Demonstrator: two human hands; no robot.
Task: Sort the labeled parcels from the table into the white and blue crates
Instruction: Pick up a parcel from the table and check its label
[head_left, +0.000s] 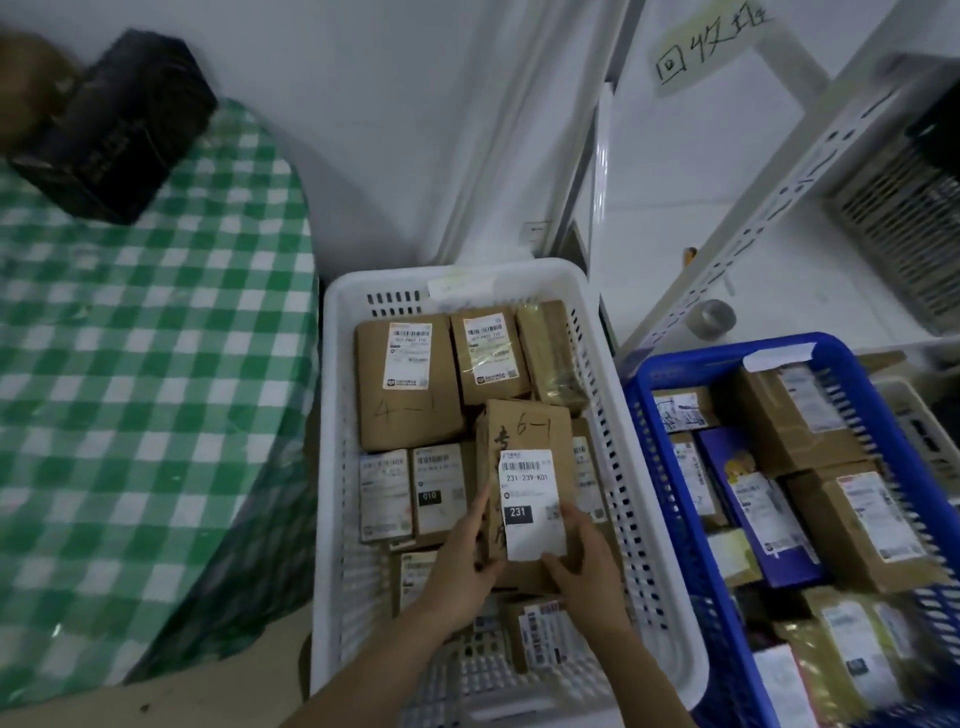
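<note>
Head view. Both hands hold one cardboard parcel (524, 467), marked "6-1" by pen and carrying a white label that reads 231-239 K01, at the lower centre of the frame. The left hand (465, 564) lies along the parcel's left face with its fingers wrapped on the edge. The right hand (589, 569) clasps the lower right corner, thumb at the label's bottom edge. The parcel sits label-up and slightly tilted on top of the other parcels inside the white crate (332, 467), probably so the code can still be read while it is settled into place. The parcels under it, including one marked "4-1" (405, 384), also lie label-up in rows, which fits sorting by code. The blue crate (727, 347), lower right of the frame, is touching or just beside the white one and is crowded with boxes, so both bins are within reach. The desk (156, 364), under a green checked cloth on the left, carries a black box (119, 130) at the upper left. Judgement: placement in the white crate is under way, release not yet made.
</note>
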